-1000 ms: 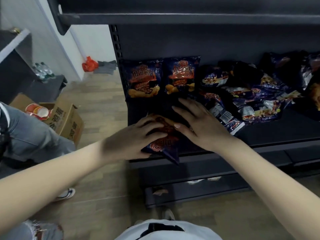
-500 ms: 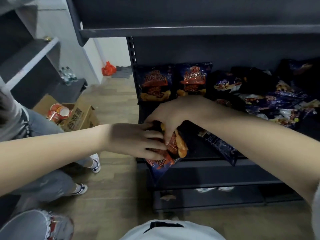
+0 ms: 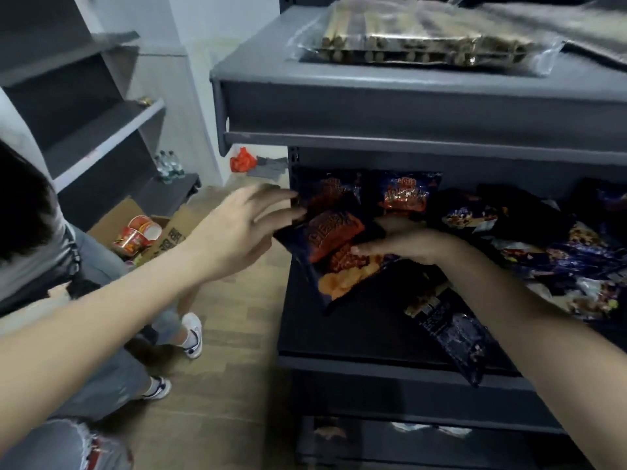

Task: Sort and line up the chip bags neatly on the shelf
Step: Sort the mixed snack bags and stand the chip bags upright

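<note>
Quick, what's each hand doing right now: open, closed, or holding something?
Left hand: open, fingers spread beside the dark blue and red-orange chip bag.
Right hand: holds that bag, thumb on its front.

Floor: light wood-look planks (image 3: 230, 351) run between two shelf units.
Wall: a pale, plain wall (image 3: 200, 28) at the back left, the brightest surface here.
Near furniture: dark grey metal shelving unit (image 3: 407, 106), tiers one above another, with a perforated upright (image 3: 293, 157) at its left edge.
Far furniture: a second grey rack (image 3: 101, 130) on the left, against the wall.
Floor clutter: an open cardboard box (image 3: 173, 232) beside that rack; a red plastic bag (image 3: 242, 161) and grey cloth (image 3: 271, 164) at the wall's foot.
Low board: bottles (image 3: 168, 166) stand on the rack's lowest board.
Light: soft from above, with deep shadow under the near unit's upper tier.
</note>
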Demonstrator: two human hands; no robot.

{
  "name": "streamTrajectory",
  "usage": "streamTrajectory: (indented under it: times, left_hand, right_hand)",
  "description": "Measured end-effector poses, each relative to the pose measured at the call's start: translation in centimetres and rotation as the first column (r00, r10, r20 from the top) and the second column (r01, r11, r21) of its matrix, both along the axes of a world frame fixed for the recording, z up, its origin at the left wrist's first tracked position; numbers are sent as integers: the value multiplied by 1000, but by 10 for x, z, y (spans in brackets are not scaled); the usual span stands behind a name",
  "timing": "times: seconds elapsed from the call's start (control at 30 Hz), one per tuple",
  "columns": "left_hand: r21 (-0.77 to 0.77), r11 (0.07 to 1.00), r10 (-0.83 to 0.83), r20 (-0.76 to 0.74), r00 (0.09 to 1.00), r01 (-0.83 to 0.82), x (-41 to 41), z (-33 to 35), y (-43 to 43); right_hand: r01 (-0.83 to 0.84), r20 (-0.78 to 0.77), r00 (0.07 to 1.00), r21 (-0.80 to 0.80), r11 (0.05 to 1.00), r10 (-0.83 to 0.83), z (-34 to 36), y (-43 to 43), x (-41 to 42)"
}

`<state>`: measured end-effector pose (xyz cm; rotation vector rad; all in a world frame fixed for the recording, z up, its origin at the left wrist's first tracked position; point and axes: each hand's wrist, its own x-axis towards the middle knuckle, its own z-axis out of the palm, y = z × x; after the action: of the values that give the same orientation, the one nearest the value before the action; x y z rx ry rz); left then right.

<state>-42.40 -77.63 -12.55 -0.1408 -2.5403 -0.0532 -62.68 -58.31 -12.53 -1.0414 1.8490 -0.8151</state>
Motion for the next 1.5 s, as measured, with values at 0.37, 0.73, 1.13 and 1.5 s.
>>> streamTrajectory:
  times: [0.37,0.73,1.13,1.5]
  left_hand:
    - [957,242,-31,171,985,-159,-43,-70,58]
    - [908,301,24,300,954,-292,-65,-90,24]
    - [640,552,306,441,844,-535,-79,-109,22]
    - [560,613,391,397,830,-557,-53,-123,42]
  right_hand:
    - [549,355,827,-338,764,-437,-65,-1,33]
    - [467,-86,826,-447,763,-556,-68,11,34]
    - [148,-795,602,14,989,-79,-133,18,82]
    - [179,-801,588,-10,984,-115,-134,19,81]
